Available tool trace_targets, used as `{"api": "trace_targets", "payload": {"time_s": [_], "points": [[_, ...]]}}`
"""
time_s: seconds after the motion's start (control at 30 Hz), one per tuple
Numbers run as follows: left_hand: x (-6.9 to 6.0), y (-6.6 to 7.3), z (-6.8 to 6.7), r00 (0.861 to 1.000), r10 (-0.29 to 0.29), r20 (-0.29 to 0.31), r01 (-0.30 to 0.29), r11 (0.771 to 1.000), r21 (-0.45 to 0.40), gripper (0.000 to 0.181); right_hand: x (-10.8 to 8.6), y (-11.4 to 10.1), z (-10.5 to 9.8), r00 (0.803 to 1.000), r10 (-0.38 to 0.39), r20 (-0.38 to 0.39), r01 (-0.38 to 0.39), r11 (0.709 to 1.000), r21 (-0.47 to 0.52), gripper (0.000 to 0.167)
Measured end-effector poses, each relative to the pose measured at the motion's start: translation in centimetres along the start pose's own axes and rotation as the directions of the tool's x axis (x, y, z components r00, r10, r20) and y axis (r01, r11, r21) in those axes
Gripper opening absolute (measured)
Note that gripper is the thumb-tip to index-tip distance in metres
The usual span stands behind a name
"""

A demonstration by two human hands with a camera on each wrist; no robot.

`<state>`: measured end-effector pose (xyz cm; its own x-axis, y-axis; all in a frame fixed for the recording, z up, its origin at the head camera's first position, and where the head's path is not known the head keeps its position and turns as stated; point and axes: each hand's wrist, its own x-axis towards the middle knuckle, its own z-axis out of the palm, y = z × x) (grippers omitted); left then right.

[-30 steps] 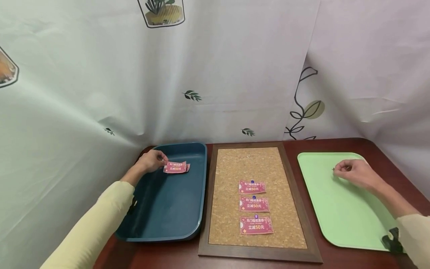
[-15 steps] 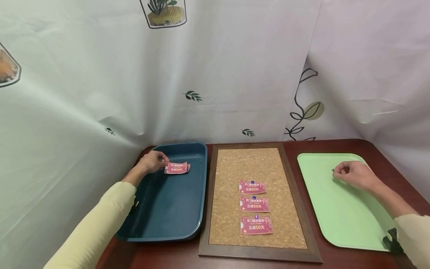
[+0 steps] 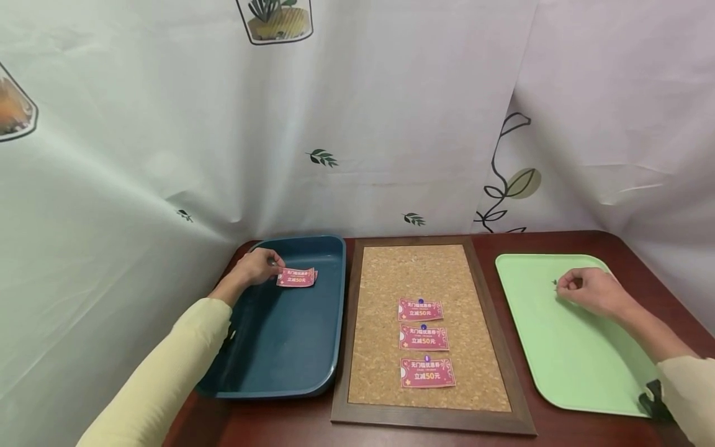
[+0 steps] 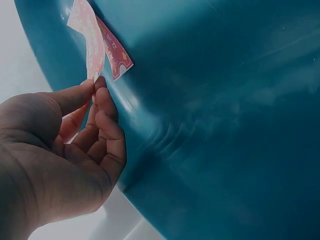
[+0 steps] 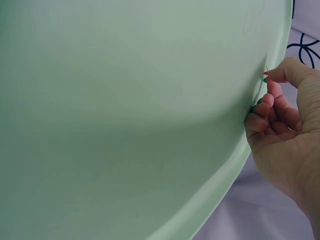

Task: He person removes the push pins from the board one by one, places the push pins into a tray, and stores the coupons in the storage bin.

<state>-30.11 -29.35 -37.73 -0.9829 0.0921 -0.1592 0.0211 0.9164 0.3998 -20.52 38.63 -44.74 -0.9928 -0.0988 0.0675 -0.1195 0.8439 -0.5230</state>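
My left hand [image 3: 254, 267] pinches the end of a pink paper coupon [image 3: 296, 278] between thumb and fingertips, over the far part of the dark blue tray [image 3: 279, 360]. In the left wrist view this coupon bends upward, and a second coupon [image 4: 117, 57] shows partly behind it. On the right, my right hand [image 3: 594, 290] is at the far side of the light green tray [image 3: 581, 372], fingers curled. Its thumb and forefinger pinch at a tiny red and green pushpin [image 5: 265, 76]; whether this is one pin or two is hard to tell.
Between the trays lies a wood-framed cork board [image 3: 380, 385]. Three coupons [image 3: 427, 374] are pinned on it in a column with blue or purple pins. A small clear pin [image 3: 414, 259] seems to sit near its top. A patterned cloth [image 3: 363, 124] hangs behind the table.
My left hand has shifted slightly right with the coupon, while the second coupon shows less behind it. My right hand stays almost still over the green tray.
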Motion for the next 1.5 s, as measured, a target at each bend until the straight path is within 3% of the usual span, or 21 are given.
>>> {"api": "trace_targets", "payload": {"time_s": [0.5,0.77,0.9,1.1,1.3,1.5], "points": [[0.5,0.3,0.6,1.0,-0.027,0.0,0.027,1.0,-0.003,0.015,-0.2,-0.1,-0.2,1.0,0.006,0.029,-0.007,0.999,0.042,0.017],[0.5,0.0,0.5,0.999,-0.038,-0.033,0.038,0.999,0.003,0.019,-0.1,-0.1,-0.7,1.0,-0.008,-0.018,0.009,1.0,0.014,0.021],[0.5,-0.2,0.2,0.997,-0.035,-0.069,0.033,0.999,-0.029,0.027,-0.1,-0.4,-1.1,0.994,-0.024,-0.107,0.027,0.999,0.034,0.023],[0.4,0.0,-0.7,0.991,-0.025,-0.129,0.016,0.998,-0.066,0.043,-0.2,-1.5,-1.6,0.969,-0.072,-0.235,0.091,0.993,0.072,0.035],[0.1,1.1,-1.7,0.978,-0.016,-0.207,-0.009,0.992,-0.122,0.055,0.2,-2.7,-1.7,0.963,-0.109,-0.245,0.131,0.988,0.076,0.049],[-0.1,2.5,-2.0,0.951,-0.03,-0.308,-0.037,0.978,-0.208,0.07,1.0,-4.0,-1.5,0.972,-0.103,-0.21,0.129,0.985,0.118,0.063]]}}
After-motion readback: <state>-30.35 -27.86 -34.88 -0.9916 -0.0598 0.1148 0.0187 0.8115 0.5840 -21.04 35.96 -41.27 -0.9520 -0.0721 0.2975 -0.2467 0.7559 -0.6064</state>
